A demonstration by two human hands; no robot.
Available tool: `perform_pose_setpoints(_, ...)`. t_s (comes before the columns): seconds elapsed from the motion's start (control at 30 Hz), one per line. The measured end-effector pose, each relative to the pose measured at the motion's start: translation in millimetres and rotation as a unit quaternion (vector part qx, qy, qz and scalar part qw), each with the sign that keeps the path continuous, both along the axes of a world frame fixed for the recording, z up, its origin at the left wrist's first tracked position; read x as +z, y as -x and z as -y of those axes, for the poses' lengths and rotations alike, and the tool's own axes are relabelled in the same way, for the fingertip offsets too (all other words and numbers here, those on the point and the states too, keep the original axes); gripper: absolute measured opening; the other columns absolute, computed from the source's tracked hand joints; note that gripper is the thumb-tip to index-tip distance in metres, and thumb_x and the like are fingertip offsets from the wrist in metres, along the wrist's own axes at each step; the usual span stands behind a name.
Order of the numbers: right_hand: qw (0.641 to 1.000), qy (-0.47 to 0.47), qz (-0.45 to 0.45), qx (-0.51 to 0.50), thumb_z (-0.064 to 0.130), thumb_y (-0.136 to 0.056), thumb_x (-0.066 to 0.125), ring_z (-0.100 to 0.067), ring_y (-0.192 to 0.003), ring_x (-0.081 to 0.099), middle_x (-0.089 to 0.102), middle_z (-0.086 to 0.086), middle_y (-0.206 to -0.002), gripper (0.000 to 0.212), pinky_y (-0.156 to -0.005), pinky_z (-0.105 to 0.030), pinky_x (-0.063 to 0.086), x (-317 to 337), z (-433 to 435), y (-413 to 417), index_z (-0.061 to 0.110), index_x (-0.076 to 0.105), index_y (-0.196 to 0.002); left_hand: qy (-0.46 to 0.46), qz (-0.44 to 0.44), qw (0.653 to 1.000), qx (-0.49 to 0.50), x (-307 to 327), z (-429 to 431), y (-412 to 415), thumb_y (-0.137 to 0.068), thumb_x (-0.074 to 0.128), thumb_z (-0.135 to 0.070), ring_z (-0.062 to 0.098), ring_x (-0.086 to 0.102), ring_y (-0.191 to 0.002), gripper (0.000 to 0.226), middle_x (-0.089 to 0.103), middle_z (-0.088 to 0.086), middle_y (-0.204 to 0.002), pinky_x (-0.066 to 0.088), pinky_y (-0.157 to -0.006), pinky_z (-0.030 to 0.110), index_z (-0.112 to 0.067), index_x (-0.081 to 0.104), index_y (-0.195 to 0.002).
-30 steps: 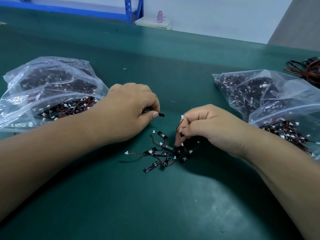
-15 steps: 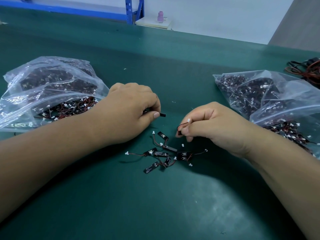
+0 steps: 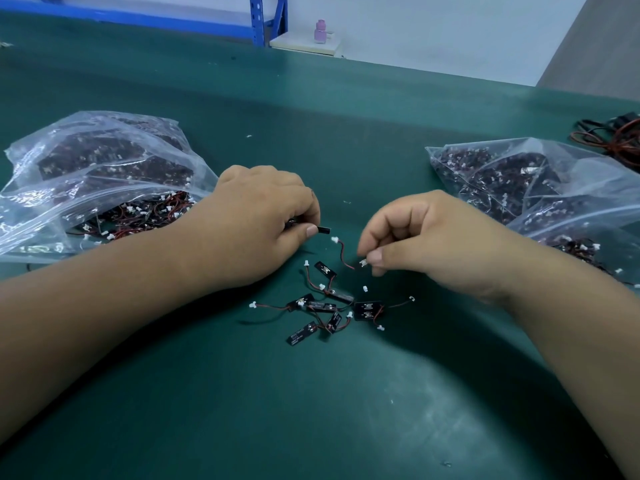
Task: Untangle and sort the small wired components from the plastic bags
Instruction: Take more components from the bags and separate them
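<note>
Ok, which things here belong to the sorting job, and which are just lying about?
Job: left bag, right bag, loose pile of wired components between the hands, black component gripped by the left hand, wired component pinched by the right hand.
Lying about: cable bundle at far right, pink bottle, blue rack.

A dark green matte table [image 3: 311, 410] carries a clear plastic bag of wired components [image 3: 86, 174] at left, more clear plastic bags [image 3: 540, 188] at right, a loose tangle of small black wired components [image 3: 329, 308] between, and red-and-black cables [image 3: 613, 136] far right
</note>
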State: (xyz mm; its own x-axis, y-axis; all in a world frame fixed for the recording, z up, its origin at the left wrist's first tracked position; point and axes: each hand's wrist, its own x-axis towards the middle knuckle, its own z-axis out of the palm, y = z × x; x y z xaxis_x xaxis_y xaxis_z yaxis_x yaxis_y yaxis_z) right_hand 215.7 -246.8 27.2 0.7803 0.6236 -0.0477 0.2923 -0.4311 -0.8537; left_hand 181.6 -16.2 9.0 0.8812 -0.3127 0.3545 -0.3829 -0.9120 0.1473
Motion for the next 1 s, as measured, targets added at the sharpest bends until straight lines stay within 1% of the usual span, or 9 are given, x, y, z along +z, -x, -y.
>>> perform_pose_setpoints(0.1, 0.995, -0.047, -0.061, 0.059, 0.0, -0.071, 0.074, -0.009, -0.061, 0.066, 0.071, -0.005, -0.065, 0.011, -0.064, -0.017, 0.051, 7.4, 2.0, 4.2, 0.01, 0.074, -0.075, -0.012, 0.001, 1.0, 0.002, -1.2, 0.4, -0.3, -0.089, 0.046, -0.044, 0.008, 0.044, -0.093, 0.017, 0.052, -0.018, -0.091, 0.033, -0.091, 0.037, -0.036, 0.06, -0.093)
perform_pose_setpoints(0.17, 0.992, -0.004, -0.071, 0.101, 0.007, -0.068, 0.073, -0.01, -0.06, 0.066, 0.071, -0.004, -0.064, 0.009, -0.061, -0.017, 0.051, 10.2, 0.5, 9.6, 0.012, 0.075, -0.075, -0.018, -0.002, 1.0, 0.003, -1.3, 0.7, -0.1, -0.088, 0.044, -0.045, 0.008, 0.043, -0.093, 0.019, 0.051, -0.019, -0.09, 0.032, -0.09, 0.036, -0.036, 0.06, -0.093)
perform_pose_setpoints(0.23, 0.989, 0.079, -0.019, 0.122, 0.012, -0.072, 0.078, -0.009, -0.06, 0.066, 0.072, 0.0, -0.065, 0.005, -0.06, -0.019, 0.052, 9.4, -2.5, 13.6, 0.016, 0.076, -0.076, -0.02, -0.002, 1.0, 0.003, -1.3, 0.9, 0.0, -0.088, 0.043, -0.046, 0.008, 0.044, -0.093, 0.021, 0.051, -0.019, -0.091, 0.032, -0.09, 0.037, -0.035, 0.06, -0.093)
perform_pose_setpoints(0.3, 0.987, 0.119, 0.04, 0.102, 0.01, -0.079, 0.077, -0.005, -0.056, 0.064, 0.071, 0.005, -0.063, 0.008, -0.056, -0.018, 0.05, 7.2, -5.2, 13.0, 0.018, 0.076, -0.076, -0.018, -0.001, 1.0, 0.002, -1.4, 1.3, 0.4, -0.088, 0.044, -0.045, 0.009, 0.044, -0.093, 0.021, 0.052, -0.019, -0.091, 0.033, -0.089, 0.038, -0.035, 0.061, -0.093)
perform_pose_setpoints(0.47, 0.992, 0.094, 0.08, 0.035, 0.009, -0.078, 0.077, -0.004, -0.044, 0.044, 0.054, 0.009, -0.048, 0.014, -0.046, -0.015, 0.037, 3.3, -2.2, 3.6, 0.022, 0.073, -0.076, -0.019, -0.003, 1.0, 0.003, -1.1, 1.1, 1.2, -0.088, 0.045, -0.045, 0.011, 0.047, -0.095, 0.02, 0.055, -0.017, -0.093, 0.035, -0.09, 0.04, -0.035, 0.061, -0.094)
perform_pose_setpoints(0.63, 0.992, 0.094, 0.072, 0.036, 0.009, -0.079, 0.079, -0.005, -0.054, 0.047, 0.057, 0.009, -0.062, 0.02, -0.055, -0.019, 0.042, -7.0, -0.5, -2.3, 0.025, 0.07, -0.088, -0.023, -0.005, 1.0, 0.002, -1.1, 1.5, 0.4, -0.088, 0.044, -0.046, 0.011, 0.047, -0.095, 0.022, 0.055, -0.016, -0.093, 0.034, -0.09, 0.04, -0.035, 0.062, -0.094)
perform_pose_setpoints(0.73, 0.996, 0.03, 0.067, -0.047, 0.011, -0.083, 0.076, -0.006, -0.062, 0.051, 0.061, 0.005, -0.07, 0.014, -0.062, -0.023, 0.044, -17.5, -1.5, -7.8, 0.024, 0.071, -0.085, -0.012, 0.008, 1.0, -0.015, 0.1, 0.7, 0.8, -0.09, 0.048, -0.046, 0.012, 0.049, -0.093, 0.02, 0.055, -0.016, -0.09, 0.034, -0.089, 0.039, -0.034, 0.063, -0.093)
perform_pose_setpoints(0.9, 0.994, -0.021, 0.039, -0.104, 0.013, -0.089, 0.07, 0.003, -0.055, 0.055, 0.067, 0.01, -0.064, 0.013, -0.055, -0.011, 0.041, -24.3, -3.1, -10.0, 0.022, 0.072, -0.08, 0.015, 0.002, 0.997, -0.077, 4.7, 3.0, 2.2, -0.088, 0.054, -0.046, 0.007, 0.05, -0.08, 0.018, 0.053, -0.018, -0.078, 0.038, -0.084, 0.038, -0.031, 0.065, -0.088)
perform_pose_setpoints(1.0, 0.993, -0.026, 0.033, -0.112, 0.018, -0.09, 0.069, 0.0, -0.053, 0.053, 0.07, 0.007, -0.066, 0.012, -0.052, -0.012, 0.04, -23.8, -1.9, -10.3, 0.024, 0.073, -0.081, 0.05, -0.026, 0.993, -0.106, 8.2, 6.6, 3.7, -0.087, 0.057, -0.046, 0.004, 0.053, -0.078, 0.019, 0.057, -0.018, -0.079, 0.046, -0.082, 0.045, -0.032, 0.068, -0.091)
